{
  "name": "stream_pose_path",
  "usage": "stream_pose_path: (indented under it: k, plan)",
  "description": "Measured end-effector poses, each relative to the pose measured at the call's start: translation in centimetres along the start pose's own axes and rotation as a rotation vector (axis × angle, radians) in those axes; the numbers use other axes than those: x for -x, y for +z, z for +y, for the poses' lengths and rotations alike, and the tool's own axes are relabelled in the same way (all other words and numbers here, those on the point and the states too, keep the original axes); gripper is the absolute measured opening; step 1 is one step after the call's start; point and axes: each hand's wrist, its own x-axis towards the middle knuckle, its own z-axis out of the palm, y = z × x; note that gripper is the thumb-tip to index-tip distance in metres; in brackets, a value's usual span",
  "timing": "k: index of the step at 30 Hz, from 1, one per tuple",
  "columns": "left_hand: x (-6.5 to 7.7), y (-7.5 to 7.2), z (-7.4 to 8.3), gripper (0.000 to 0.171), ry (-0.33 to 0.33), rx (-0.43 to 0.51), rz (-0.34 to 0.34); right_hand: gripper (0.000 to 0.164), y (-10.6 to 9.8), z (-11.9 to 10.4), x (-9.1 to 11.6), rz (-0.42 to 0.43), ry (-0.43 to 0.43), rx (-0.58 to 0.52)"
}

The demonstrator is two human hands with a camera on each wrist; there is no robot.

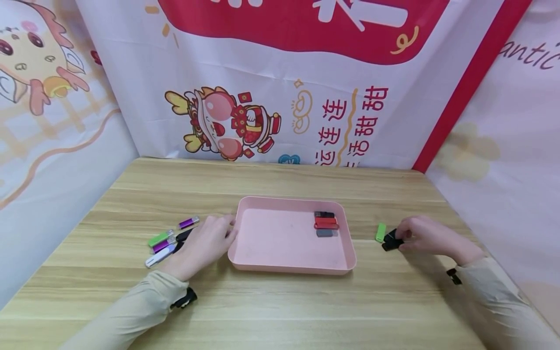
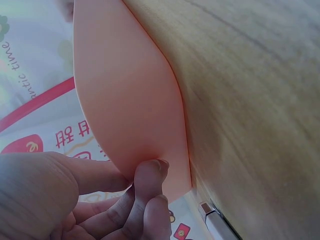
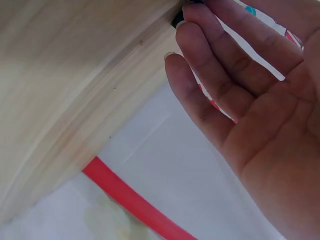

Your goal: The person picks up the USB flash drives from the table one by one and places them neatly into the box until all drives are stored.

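Note:
My left hand is at the left wall of a pink tray. In the left wrist view, curled fingertips press its outer wall and another digit reaches its rim. Inside the tray's right end lie USB sticks: a black one, a red one and a grey one. Right of the tray, my right hand pinches a black USB stick between thumb and fingers, close over the table. Another black piece and a green USB stick lie beside it.
Left of the tray lie several more USB sticks: purple, green, white and black, partly behind the left hand. The wooden table meets printed cloth at the back and both sides.

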Motion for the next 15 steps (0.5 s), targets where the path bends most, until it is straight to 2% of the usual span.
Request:
stream_pose_path:
  k: [9,15]
  plan:
    - [0.0,-0.01,-0.04,0.019,0.004,-0.007,0.001,0.025,-0.25,-0.4,-0.63,-0.045,-0.049,0.007]
    - [-0.01,-0.03,0.04,0.018,-0.003,-0.004,-0.002,0.027,-0.26,-0.47,-0.8,-0.074,-0.051,0.01]
